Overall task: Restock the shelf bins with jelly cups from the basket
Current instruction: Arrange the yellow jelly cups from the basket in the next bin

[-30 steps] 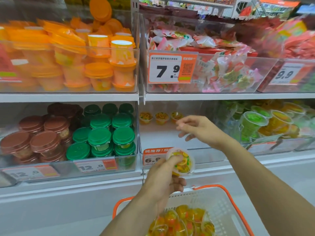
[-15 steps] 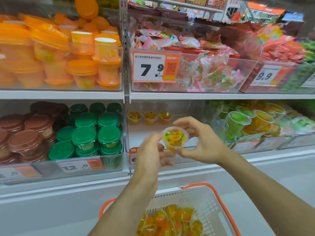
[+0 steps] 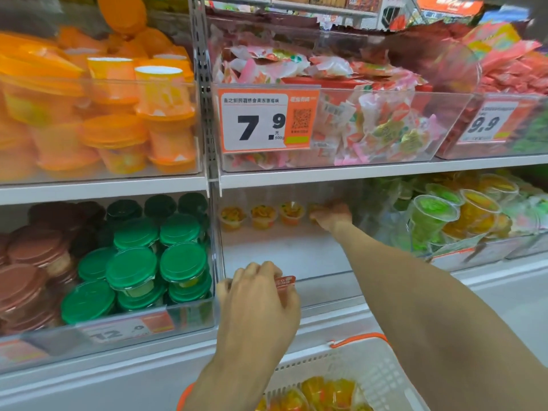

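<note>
At the centre of the frame the right hand (image 3: pixel 331 217) reaches deep into the clear shelf bin (image 3: pixel 326 289), fingers curled around a jelly cup (image 3: pixel 315 209) at the end of a row of three jelly cups (image 3: pixel 262 215) along the back. The left hand (image 3: pixel 257 295) hangs at the bin's front edge, fingers loosely curled, holding nothing. At lower centre the white basket (image 3: pixel 364 369) holds more cups (image 3: pixel 323 394)

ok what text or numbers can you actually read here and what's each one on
"7.9", price tag on the clear sweets bin; its small print and QR code unreadable.
"9.9", tag on the right bin.
"12.0", blurred tag below the green-lidded cups.
Orange tag behind the left hand: unreadable.
</note>
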The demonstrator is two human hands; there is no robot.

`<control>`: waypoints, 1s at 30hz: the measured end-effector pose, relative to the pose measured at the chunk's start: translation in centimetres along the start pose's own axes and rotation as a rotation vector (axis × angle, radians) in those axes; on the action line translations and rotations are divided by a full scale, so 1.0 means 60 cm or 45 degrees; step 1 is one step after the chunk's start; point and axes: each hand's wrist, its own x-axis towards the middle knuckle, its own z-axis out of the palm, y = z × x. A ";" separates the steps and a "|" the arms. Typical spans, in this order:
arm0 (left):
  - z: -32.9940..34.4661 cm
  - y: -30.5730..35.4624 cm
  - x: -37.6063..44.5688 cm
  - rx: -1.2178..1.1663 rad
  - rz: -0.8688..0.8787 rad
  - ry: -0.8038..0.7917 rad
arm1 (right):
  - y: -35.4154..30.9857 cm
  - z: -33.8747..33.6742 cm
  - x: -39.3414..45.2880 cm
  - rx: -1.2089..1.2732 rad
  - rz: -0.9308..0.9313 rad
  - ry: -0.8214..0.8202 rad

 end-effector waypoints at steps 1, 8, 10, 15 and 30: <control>-0.001 -0.001 0.002 0.002 -0.001 -0.011 | -0.001 0.006 0.004 0.083 0.013 0.006; -0.009 -0.013 -0.004 -0.055 0.051 -0.040 | 0.001 -0.009 -0.008 -0.064 0.025 -0.009; -0.009 -0.018 -0.012 -0.055 0.088 -0.045 | -0.002 -0.015 -0.015 -0.183 0.028 -0.029; -0.006 -0.032 -0.021 -0.035 0.197 -0.051 | 0.004 -0.013 -0.018 -0.364 -0.032 0.001; 0.014 0.008 -0.043 -0.512 0.572 0.228 | 0.016 -0.118 -0.314 0.541 -0.600 0.553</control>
